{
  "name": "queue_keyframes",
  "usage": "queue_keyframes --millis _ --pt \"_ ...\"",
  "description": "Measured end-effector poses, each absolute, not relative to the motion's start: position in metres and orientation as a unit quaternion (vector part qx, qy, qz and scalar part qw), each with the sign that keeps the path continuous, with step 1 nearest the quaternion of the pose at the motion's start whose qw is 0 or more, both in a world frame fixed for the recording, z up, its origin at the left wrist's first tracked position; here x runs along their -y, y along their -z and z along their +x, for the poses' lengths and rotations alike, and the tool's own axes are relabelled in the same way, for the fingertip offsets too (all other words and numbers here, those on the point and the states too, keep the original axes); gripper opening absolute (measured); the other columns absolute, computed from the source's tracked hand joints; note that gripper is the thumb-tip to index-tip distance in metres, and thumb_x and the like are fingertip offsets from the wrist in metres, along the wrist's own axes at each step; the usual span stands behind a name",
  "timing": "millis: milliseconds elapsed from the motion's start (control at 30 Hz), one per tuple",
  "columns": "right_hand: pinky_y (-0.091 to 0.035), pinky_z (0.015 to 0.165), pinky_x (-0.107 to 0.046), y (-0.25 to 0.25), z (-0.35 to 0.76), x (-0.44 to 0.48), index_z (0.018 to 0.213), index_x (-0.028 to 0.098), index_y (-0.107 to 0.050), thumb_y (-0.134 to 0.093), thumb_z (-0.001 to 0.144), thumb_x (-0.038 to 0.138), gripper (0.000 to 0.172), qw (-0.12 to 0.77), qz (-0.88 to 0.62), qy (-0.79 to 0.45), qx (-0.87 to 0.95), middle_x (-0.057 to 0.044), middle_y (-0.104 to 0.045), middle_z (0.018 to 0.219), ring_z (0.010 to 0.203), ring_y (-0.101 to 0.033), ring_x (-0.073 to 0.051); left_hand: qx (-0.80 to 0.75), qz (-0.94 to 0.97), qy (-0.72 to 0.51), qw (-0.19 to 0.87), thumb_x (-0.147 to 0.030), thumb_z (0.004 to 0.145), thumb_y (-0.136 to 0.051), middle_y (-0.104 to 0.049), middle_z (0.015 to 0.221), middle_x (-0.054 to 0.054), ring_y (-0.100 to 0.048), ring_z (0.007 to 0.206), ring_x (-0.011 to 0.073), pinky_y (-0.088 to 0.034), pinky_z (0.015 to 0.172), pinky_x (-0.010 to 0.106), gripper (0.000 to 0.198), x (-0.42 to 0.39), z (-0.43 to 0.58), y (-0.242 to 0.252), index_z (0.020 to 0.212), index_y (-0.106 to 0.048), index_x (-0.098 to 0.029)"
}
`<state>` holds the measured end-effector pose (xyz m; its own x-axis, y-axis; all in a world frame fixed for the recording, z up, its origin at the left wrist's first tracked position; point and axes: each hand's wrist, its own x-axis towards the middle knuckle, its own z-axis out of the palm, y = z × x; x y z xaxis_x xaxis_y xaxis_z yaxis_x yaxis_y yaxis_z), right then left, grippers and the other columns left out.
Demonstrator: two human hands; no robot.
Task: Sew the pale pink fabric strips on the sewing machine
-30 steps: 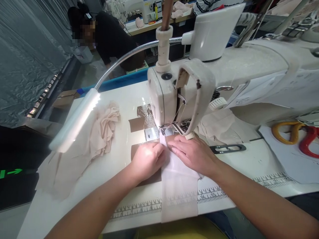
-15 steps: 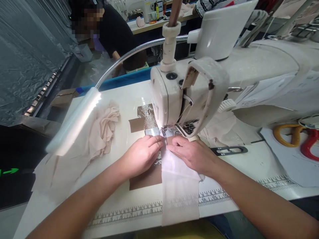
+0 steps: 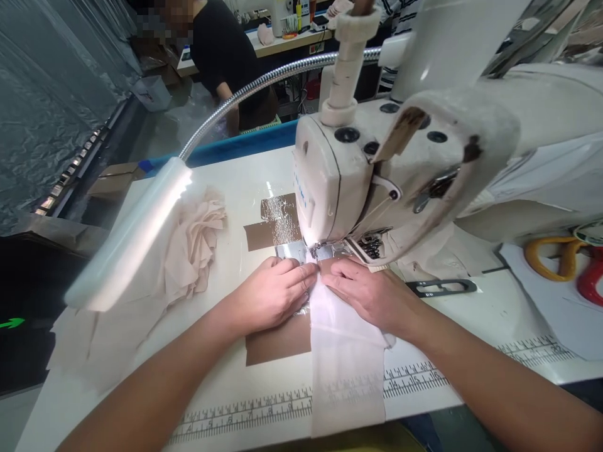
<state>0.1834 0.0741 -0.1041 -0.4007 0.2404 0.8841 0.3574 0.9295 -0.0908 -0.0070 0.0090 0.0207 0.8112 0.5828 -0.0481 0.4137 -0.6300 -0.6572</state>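
Observation:
A strip of thin pale pink fabric runs from under the sewing machine's presser foot down over the table's front edge. My left hand is closed at the strip's left edge, its fingertips close to the needle area. On the other side, my right hand has its fingers curled and pressed on the fabric just right of the foot. Both hands rest low on the table, and the fingertips' exact grip is partly hidden. The sewing machine head stands right above them.
A lit lamp on a bendable neck hangs at left over crumpled pink fabric. Thread snips and orange-handled scissors lie at right. A printed ruler follows the front edge. Beyond the table, a person bends over.
The view has shifted, and the machine head appears larger and further right. Both hands keep their places on the fabric at the presser foot, with little visible movement.

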Motion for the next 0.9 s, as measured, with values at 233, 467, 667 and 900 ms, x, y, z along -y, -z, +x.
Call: queue_keyframes --millis 233,467,667,900 --pt "-0.027 0.055 -0.029 0.1052 0.1800 -0.0734 0.092 0.020 -0.066 -0.039 0.090 0.012 0.029 0.528 -0.195 0.112 0.819 -0.002 -0.057 0.073 0.068 -0.047 -0.014 0.268 -0.898 -0.137 0.320 -0.024 0.097 -0.040 -0.055 0.132 0.009 -0.056 0.096 0.0215 -0.045 0.079 0.036 0.031 -0.0108 -0.0098 -0.0239 0.123 -0.055 -0.014" --pt "-0.028 0.057 -0.028 0.1070 0.1787 -0.0706 0.091 0.020 -0.065 -0.040 0.085 0.005 0.030 0.529 -0.218 0.126 0.811 -0.002 -0.058 0.072 0.069 -0.049 -0.014 0.281 -0.912 -0.115 0.277 -0.029 0.096 -0.043 -0.057 0.129 0.013 -0.057 0.099 0.0230 -0.047 0.082 0.038 0.036 -0.0127 -0.0097 -0.0267 0.125 -0.055 -0.013" --pt "-0.030 0.059 -0.028 0.1044 0.1772 -0.0665 0.095 0.021 -0.066 -0.041 0.083 0.003 0.033 0.511 -0.266 0.114 0.809 -0.002 -0.063 0.078 0.071 -0.052 -0.014 0.291 -0.915 -0.095 0.263 -0.030 0.095 -0.042 -0.057 0.129 0.013 -0.055 0.100 0.0234 -0.047 0.087 0.039 0.036 -0.0174 -0.0104 -0.0285 0.124 -0.055 -0.012" --pt "-0.030 0.058 -0.029 0.1022 0.1761 -0.0658 0.096 0.020 -0.067 -0.042 0.084 0.006 0.031 0.512 -0.281 0.127 0.802 -0.003 -0.064 0.080 0.067 -0.051 -0.014 0.286 -0.908 -0.130 0.278 -0.028 0.096 -0.040 -0.054 0.133 0.010 -0.053 0.096 0.0225 -0.044 0.083 0.038 0.034 -0.0167 -0.0111 -0.0289 0.122 -0.056 -0.014"
